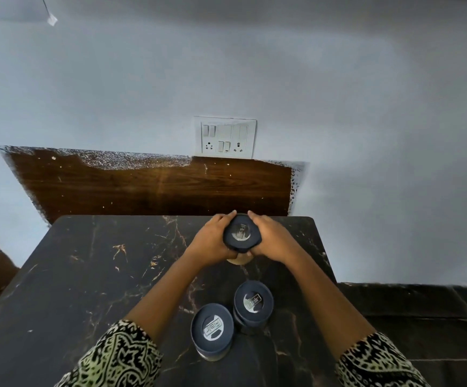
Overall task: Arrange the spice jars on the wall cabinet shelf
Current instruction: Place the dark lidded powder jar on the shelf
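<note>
A spice jar with a dark lid and silver label (240, 233) stands near the far edge of the black marble table (92, 275). My left hand (212, 241) wraps its left side and my right hand (271, 238) wraps its right side. Its pale lower body shows just below my thumbs. Two more dark-lidded jars stand closer to me, one (212, 329) in front and another (253, 303) to its right, touching or nearly touching each other. No cabinet shelf is in view.
A brown wooden panel (157, 188) backs the table against the pale wall. A white switch and socket plate (225, 137) sits above it. A lower dark surface (422, 317) lies to the right of the table.
</note>
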